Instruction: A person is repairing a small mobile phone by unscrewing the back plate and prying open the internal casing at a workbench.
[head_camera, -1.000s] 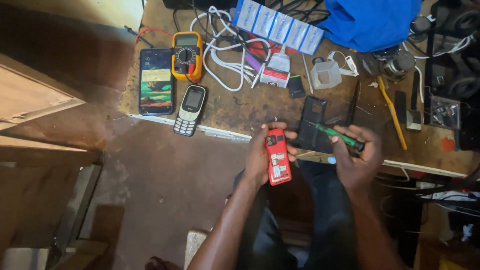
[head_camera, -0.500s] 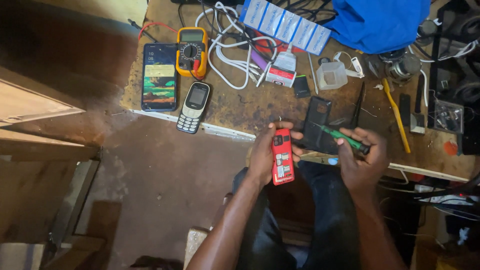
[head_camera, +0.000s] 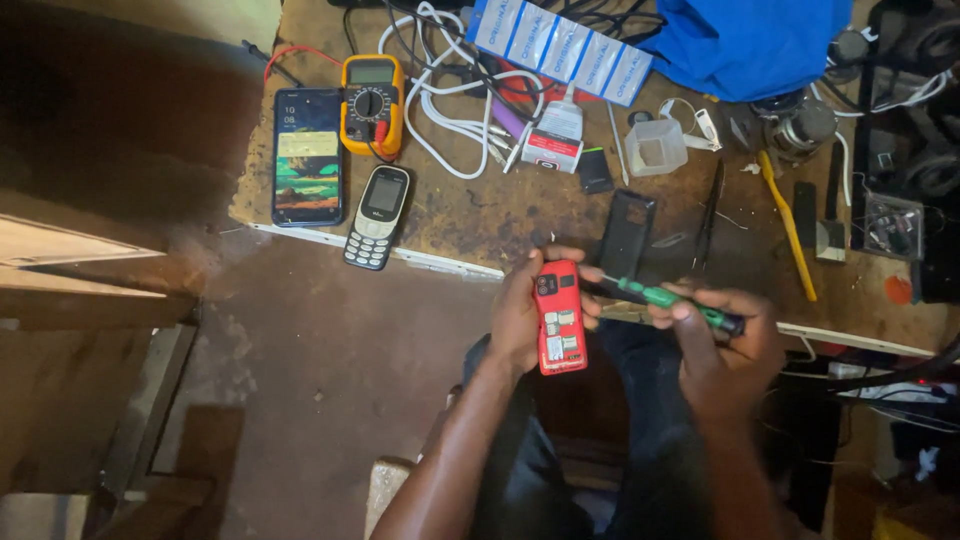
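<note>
My left hand (head_camera: 520, 315) grips a small red phone (head_camera: 560, 318) with its back cover off, held upright over my lap at the workbench's front edge. In my right hand (head_camera: 715, 335) is a green-handled screwdriver (head_camera: 665, 297), its tip pointing left at the phone's upper right side. A black back cover (head_camera: 626, 233) lies on the bench just above the red phone.
On the worn wooden bench (head_camera: 470, 215) lie a smartphone (head_camera: 307, 157) with a lit screen, a yellow multimeter (head_camera: 371, 104), a grey keypad phone (head_camera: 378, 216), white cables (head_camera: 440, 120), a strip of blue packets (head_camera: 560, 48), blue cloth (head_camera: 745, 40), a yellow tool (head_camera: 788, 225) and tweezers (head_camera: 710, 215).
The view has shifted slightly. The red phone has dropped a little towards my lap, and the screwdriver tip has come closer to the phone's upper edge.
</note>
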